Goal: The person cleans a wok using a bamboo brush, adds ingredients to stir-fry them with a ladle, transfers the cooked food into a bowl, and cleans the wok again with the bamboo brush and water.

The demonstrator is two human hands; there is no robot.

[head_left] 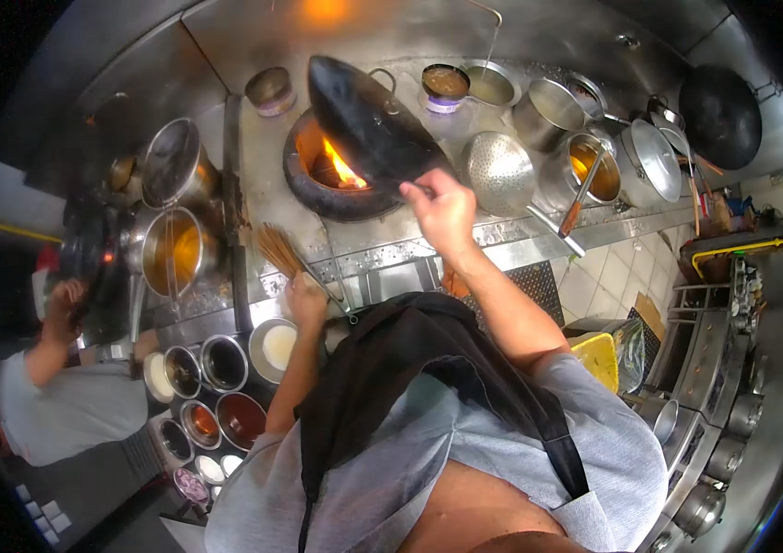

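Wok: the dark wok [368, 120] sits tilted on the burner [341, 207], toward the left end of the worktop [262, 175]; its left side is raised, and flame [343, 166] shows beneath. Whether anything lies in it, I cannot tell.
Right hand: the right hand [442, 207] is closed on the wok at its near right side, thumb uppermost; the exact hold underneath is hidden.
Left hand: the left hand [306, 300], fingers curled round, has hold of the bamboo brush [279, 251], whose bristles fan out over the worktop's front edge, near its left corner and apart from the wok.
Tilt: a steady wrist and a firm hold should stop the wok slipping on the burner's rim.
Flame: brush and forearms are best held wide of the exposed fire, since dry bristles could catch.
Right side: the perforated strainer [498, 170] lies just beside the wok, so a swing that way wants care; the pot of orange liquid [594, 166] stands farther right.
Co-worker: another person's hand [67, 295] is well apart, at far left.
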